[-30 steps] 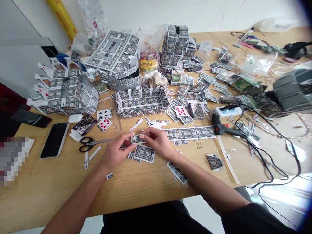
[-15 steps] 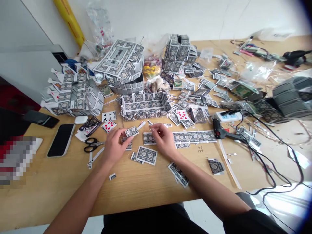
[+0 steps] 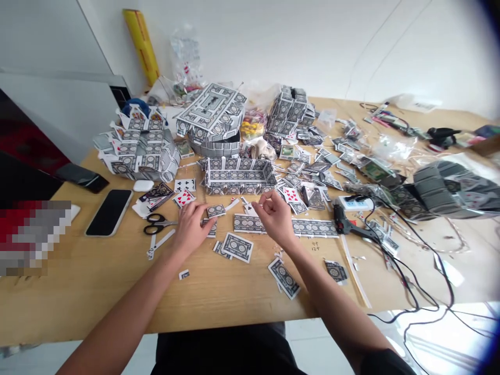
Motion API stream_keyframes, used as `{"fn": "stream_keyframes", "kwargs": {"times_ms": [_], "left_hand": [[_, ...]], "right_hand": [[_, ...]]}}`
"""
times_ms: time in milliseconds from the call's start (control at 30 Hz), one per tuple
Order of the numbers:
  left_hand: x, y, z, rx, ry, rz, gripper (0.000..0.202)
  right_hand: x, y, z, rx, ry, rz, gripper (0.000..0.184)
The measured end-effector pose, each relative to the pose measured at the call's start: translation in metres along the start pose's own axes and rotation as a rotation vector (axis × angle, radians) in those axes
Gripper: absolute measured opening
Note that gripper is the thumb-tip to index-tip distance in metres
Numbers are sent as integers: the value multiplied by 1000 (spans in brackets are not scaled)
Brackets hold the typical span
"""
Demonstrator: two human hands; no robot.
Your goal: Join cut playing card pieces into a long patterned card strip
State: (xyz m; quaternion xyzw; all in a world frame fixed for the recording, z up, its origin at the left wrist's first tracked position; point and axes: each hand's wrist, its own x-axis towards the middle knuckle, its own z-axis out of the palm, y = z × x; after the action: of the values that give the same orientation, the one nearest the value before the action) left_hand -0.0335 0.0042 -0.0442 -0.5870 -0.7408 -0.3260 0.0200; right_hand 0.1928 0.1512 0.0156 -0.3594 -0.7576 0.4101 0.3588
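Observation:
Between the fingertips and thumb of my left hand [image 3: 191, 227] is a small folded playing card [image 3: 216, 210] with a dark patterned back. My right hand [image 3: 276, 214] has its fingers curled into a pinch; whether anything small is in them I cannot make out. It hovers over a long strip of joined cards [image 3: 315, 227], hiding part of it. Another cut card piece [image 3: 211, 228] lies just under the left fingertips. Loose cards [image 3: 237, 247] rest on the table nearer to me. Behind my hands stands an open box made of folded cards [image 3: 240, 176].
Black scissors [image 3: 156, 224] and a phone [image 3: 110, 212] lie at left. A glue gun [image 3: 351, 224] leans by a white power strip [image 3: 357, 203], its cables trailing right. Card-built baskets [image 3: 142, 148], a lidded card box [image 3: 213, 117] and scattered cards fill the back of the wooden table [image 3: 128, 291].
My right hand has lifted and shifted right, away from the left end of the strip. My left hand keeps its grip on the folded card. The view has tilted upward.

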Motion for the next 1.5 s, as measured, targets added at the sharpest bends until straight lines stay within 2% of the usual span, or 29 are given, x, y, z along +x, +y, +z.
{"fn": "stream_keyframes", "kwargs": {"times_ms": [33,67,100,167,233,300,433,533,667,833,933,1067,1267,1500], "left_hand": [[0,1,-1,-10,-4,5,36],[0,2,-1,-21,-10,11,34],[0,3,-2,-30,-16,17,33],[0,5,-2,-41,-23,28,30],[0,6,-2,-47,-22,36,27],[0,7,-2,-53,-11,40,24],[1,11,-5,-84,7,60,19],[2,18,-11,-161,-25,123,26],[0,28,-16,-245,-100,246,51],[2,24,-16,-260,-56,238,38],[3,22,-18,-280,-24,231,38],[3,24,-22,-312,-3,193,40],[5,26,-25,-349,7,165,34],[4,27,-25,-365,-49,145,39]], "right_hand": [[3,-5,-6,-65,-34,-35,18],[6,-8,-12,-133,-110,-57,13],[8,-10,-17,-210,-217,-76,15],[10,-10,-25,-387,-409,-128,30],[10,-5,-29,-556,-543,-157,46],[8,2,-30,-658,-612,-169,53],[10,8,-28,-682,-665,-222,50],[13,1,-25,-642,-673,-250,49],[13,-11,-13,-531,-670,-271,51],[10,-13,2,-358,-606,-356,53],[9,-8,5,-287,-558,-385,56],[3,4,7,-289,-509,-377,62],[-6,12,10,-322,-432,-372,53],[-10,14,10,-285,-396,-373,54]]}}
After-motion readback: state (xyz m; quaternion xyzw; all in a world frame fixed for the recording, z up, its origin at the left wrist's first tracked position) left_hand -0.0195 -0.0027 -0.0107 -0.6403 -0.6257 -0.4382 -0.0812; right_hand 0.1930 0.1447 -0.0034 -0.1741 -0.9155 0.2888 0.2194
